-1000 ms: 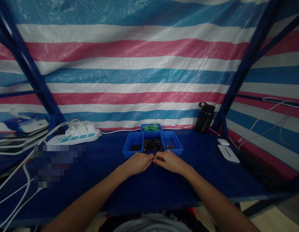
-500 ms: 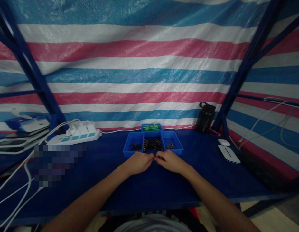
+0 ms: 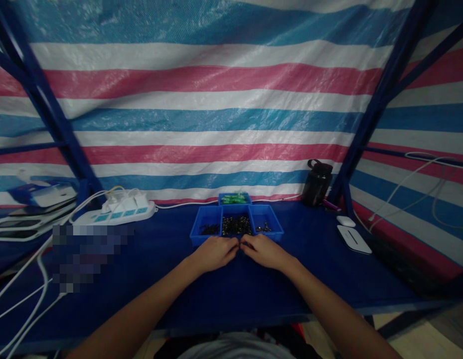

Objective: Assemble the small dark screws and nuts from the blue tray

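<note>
My left hand (image 3: 217, 253) and my right hand (image 3: 264, 251) meet fingertip to fingertip at the front edge of the bins. Both are closed in a pinch; whatever lies between the fingertips is too small and dark to name. Just beyond them, a blue middle bin (image 3: 249, 210) holds many small dark shiny parts (image 3: 236, 224). In the left blue bin (image 3: 201, 218) lie some small black pieces (image 3: 211, 229). A few small metallic pieces (image 3: 263, 227) rest in the right blue bin (image 3: 266, 214). Behind, a smaller blue bin (image 3: 221, 199) contains green items (image 3: 233, 199).
On the blue table (image 3: 231, 299), a white power strip (image 3: 115, 215) with plugs and cables stands left, near stacked devices (image 3: 25, 219). A black bottle (image 3: 317, 183) and a white flat device (image 3: 354, 239) are at right. Striped sheeting (image 3: 216, 119) hangs behind, between blue posts.
The hands stay together in nearly the same spot, with only slight movement of the fingertips. The camera view has shifted very slightly.
</note>
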The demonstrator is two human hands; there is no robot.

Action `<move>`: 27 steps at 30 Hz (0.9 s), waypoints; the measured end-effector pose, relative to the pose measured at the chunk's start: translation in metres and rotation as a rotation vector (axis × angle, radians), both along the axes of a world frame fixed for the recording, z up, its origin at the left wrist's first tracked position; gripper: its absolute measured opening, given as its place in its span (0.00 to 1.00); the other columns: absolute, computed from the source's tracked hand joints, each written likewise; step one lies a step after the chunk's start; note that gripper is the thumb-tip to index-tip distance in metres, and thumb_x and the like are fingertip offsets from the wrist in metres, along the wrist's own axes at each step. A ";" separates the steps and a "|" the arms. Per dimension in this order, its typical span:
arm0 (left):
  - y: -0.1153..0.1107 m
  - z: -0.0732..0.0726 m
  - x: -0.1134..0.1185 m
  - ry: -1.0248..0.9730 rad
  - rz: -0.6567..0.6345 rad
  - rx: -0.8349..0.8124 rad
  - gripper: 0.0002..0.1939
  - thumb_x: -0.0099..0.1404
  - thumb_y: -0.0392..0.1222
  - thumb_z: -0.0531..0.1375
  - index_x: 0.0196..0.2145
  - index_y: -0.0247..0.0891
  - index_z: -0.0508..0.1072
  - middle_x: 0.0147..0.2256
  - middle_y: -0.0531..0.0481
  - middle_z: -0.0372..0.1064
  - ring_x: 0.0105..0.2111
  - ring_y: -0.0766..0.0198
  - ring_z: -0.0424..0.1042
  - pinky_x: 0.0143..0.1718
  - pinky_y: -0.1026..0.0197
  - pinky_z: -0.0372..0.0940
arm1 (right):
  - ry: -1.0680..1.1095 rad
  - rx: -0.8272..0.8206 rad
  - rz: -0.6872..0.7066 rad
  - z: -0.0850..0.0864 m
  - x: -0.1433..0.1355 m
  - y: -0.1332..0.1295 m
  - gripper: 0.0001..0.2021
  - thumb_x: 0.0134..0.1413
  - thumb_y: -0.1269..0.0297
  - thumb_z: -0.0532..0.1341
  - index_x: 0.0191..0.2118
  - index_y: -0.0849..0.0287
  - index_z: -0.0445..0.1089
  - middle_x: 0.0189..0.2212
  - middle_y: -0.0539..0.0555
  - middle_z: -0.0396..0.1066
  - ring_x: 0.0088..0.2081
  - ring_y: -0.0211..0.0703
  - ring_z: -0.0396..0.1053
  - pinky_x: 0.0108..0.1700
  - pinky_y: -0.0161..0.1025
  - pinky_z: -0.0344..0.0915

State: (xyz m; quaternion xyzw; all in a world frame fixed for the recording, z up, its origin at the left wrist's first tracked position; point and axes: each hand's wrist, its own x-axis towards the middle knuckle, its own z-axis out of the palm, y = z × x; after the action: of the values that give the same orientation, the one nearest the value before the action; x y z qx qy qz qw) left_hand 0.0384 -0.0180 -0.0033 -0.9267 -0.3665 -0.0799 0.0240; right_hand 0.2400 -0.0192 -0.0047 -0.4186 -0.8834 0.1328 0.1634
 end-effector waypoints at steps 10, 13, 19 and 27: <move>0.001 0.000 0.001 -0.055 0.007 0.009 0.07 0.67 0.42 0.52 0.39 0.38 0.66 0.33 0.50 0.70 0.31 0.64 0.71 0.31 0.66 0.61 | -0.033 0.017 0.039 -0.001 -0.002 0.000 0.11 0.63 0.64 0.50 0.38 0.60 0.68 0.30 0.52 0.72 0.31 0.38 0.68 0.33 0.33 0.54; 0.001 0.000 0.001 -0.070 -0.003 0.015 0.06 0.67 0.41 0.52 0.38 0.38 0.67 0.33 0.51 0.70 0.30 0.64 0.71 0.31 0.66 0.61 | -0.033 0.010 0.054 0.000 -0.002 -0.001 0.12 0.64 0.63 0.49 0.38 0.60 0.68 0.30 0.53 0.71 0.30 0.38 0.67 0.33 0.33 0.54; 0.002 -0.002 0.001 -0.076 -0.003 0.013 0.06 0.67 0.41 0.52 0.39 0.39 0.67 0.33 0.51 0.70 0.30 0.64 0.71 0.30 0.66 0.60 | -0.021 0.018 0.064 0.000 -0.001 -0.001 0.13 0.64 0.63 0.49 0.37 0.61 0.68 0.29 0.53 0.71 0.29 0.37 0.67 0.32 0.33 0.54; 0.000 0.002 0.001 -0.091 -0.021 0.010 0.06 0.67 0.41 0.52 0.37 0.38 0.67 0.32 0.51 0.71 0.30 0.65 0.70 0.29 0.67 0.59 | -0.027 0.024 0.059 -0.002 -0.001 0.000 0.14 0.65 0.62 0.48 0.36 0.61 0.68 0.28 0.53 0.71 0.29 0.37 0.67 0.31 0.34 0.53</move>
State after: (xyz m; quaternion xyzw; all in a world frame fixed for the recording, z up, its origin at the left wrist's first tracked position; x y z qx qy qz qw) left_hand 0.0397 -0.0178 -0.0014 -0.9257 -0.3571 -0.1239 0.0109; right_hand 0.2387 -0.0195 -0.0066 -0.3920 -0.8991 0.1213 0.1524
